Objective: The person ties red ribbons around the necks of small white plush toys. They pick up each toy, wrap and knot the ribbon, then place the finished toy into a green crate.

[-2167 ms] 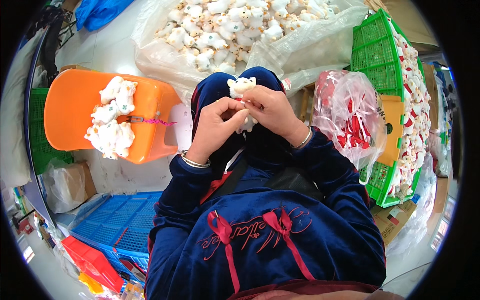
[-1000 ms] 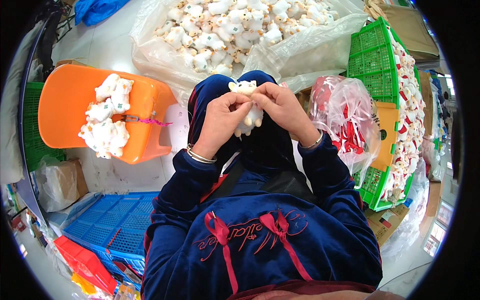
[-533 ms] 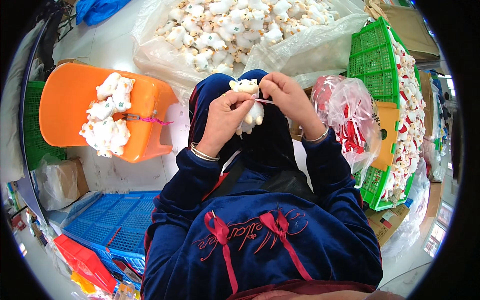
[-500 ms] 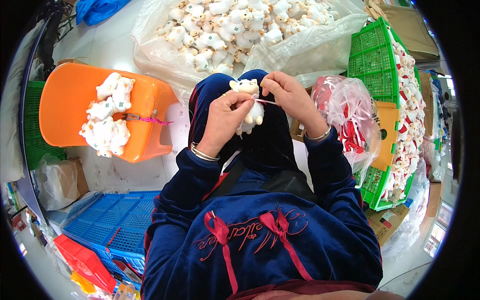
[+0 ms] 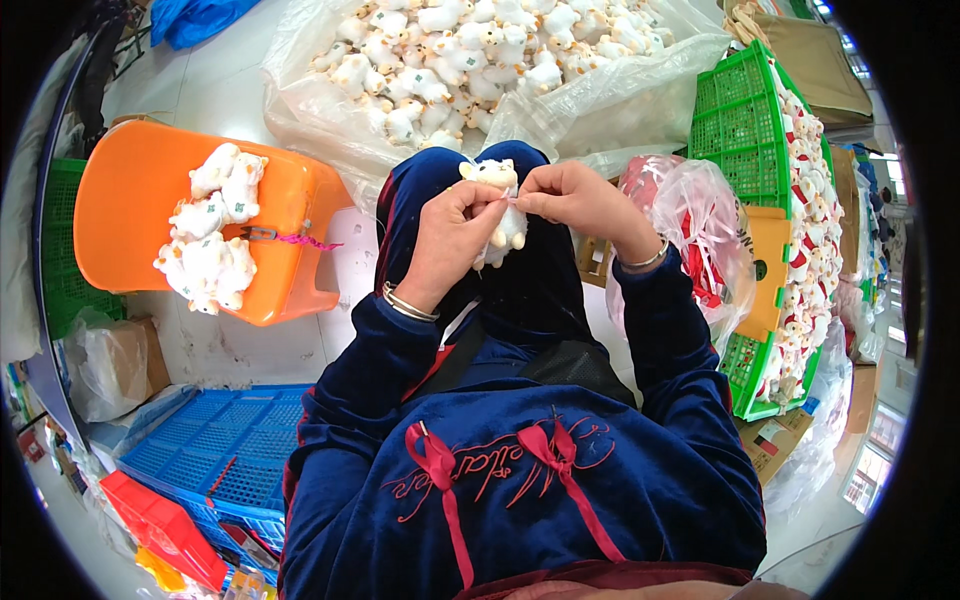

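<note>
On the far left an orange plastic stool [image 5: 140, 215] carries a heap of white plush toys [image 5: 212, 240]. The left hand [image 5: 452, 235] is closed around a small white plush lamb [image 5: 497, 205] above the lap. Touching it, the right hand [image 5: 570, 198] pinches a thin pink thread [image 5: 516, 201]. A green plastic crate [image 5: 752, 130] stands right.

Cream plush toy [image 5: 497, 205], orange stool [image 5: 140, 215], green crate [image 5: 745, 110], blue crate [image 5: 215, 450], navy velvet top with red bows [image 5: 530, 470]

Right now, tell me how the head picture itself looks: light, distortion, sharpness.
Head view: even bright light, faint shadows; fisheye bends the green crate near the black rim; glare on the clear plastic bag; both the left hand and the small plush toy look sharp.
</note>
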A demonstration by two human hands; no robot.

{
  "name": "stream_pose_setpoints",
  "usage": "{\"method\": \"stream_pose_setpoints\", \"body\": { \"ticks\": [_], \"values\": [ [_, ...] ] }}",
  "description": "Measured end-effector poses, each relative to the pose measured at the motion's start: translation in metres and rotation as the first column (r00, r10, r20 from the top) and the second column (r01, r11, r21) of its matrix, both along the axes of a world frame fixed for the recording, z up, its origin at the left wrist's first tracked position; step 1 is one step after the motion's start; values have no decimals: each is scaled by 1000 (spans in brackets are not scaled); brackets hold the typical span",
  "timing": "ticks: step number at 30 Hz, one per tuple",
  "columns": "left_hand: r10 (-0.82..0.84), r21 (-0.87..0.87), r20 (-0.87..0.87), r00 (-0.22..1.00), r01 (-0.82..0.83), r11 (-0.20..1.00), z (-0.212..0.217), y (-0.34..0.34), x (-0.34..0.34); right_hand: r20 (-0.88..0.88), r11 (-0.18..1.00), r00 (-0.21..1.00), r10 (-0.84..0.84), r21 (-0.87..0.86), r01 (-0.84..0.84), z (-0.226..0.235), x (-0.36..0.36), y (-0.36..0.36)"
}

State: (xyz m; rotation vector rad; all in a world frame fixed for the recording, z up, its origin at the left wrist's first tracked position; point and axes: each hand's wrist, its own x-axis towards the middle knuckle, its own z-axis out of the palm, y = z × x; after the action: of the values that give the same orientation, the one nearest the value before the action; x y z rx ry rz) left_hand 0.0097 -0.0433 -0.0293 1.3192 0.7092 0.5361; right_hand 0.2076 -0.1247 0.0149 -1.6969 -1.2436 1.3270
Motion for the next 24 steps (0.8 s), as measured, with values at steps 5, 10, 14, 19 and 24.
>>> {"method": "stream_pose_setpoints", "body": {
  "ticks": [5,10,14,19,24],
  "values": [
    [-21,52,-5,1000,21,998,-6,2,-2,378,962,922,78,213,-169,14,-30,-4],
    [-13,85,-13,1000,14,996,-5,3,-2,46,939,939,342,20,-343,39,4,-29],
    [-23,61,2,1000,23,998,-7,2,-1,-69,996,997,21,-84,-27,28,27,-36],
    [-26,18,-1,1000,26,999,-7,3,0,-84,986,985,-152,-86,145,1,4,-29],
    [-22,-11,3,1000,22,1000,-4,3,0,-278,960,919,-280,-101,262,-12,-33,-17]
  ]
}}
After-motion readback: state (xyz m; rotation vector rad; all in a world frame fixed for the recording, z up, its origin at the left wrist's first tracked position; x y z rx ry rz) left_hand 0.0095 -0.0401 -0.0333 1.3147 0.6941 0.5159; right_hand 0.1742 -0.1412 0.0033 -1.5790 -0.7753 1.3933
